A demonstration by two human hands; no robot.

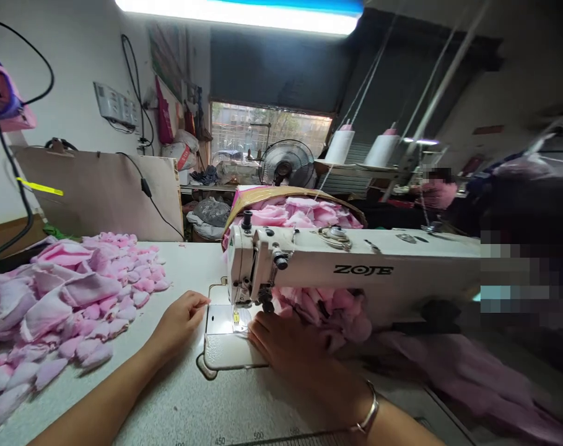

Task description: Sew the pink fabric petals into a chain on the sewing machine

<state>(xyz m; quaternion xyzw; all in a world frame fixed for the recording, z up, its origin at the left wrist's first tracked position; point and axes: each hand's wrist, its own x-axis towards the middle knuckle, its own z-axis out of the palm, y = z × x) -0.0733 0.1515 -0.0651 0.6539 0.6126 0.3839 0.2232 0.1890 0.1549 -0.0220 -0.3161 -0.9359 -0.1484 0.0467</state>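
Note:
A white sewing machine (309,260) marked ZOJE stands before me, its lamp lighting the metal needle plate (220,319). My left hand (184,316) rests at the plate's left edge, fingers curled with their tips together; anything between them is too small to make out. On the plate's other side, my right hand (283,341) lies low beside the presser foot (237,318), fingers bunched and pointing left. What its fingertips press on is hidden. Behind that hand, under the machine arm, is a bunch of pink fabric pieces (341,313).
Small stuffed-looking pink pieces and cloth (86,291) are heaped on the table's left. Behind the machine stands a container of pink fabric (304,214). Pink cloth (471,378) lies at right. Thread cones (340,145), a fan (285,164) and a person (436,189) are farther back.

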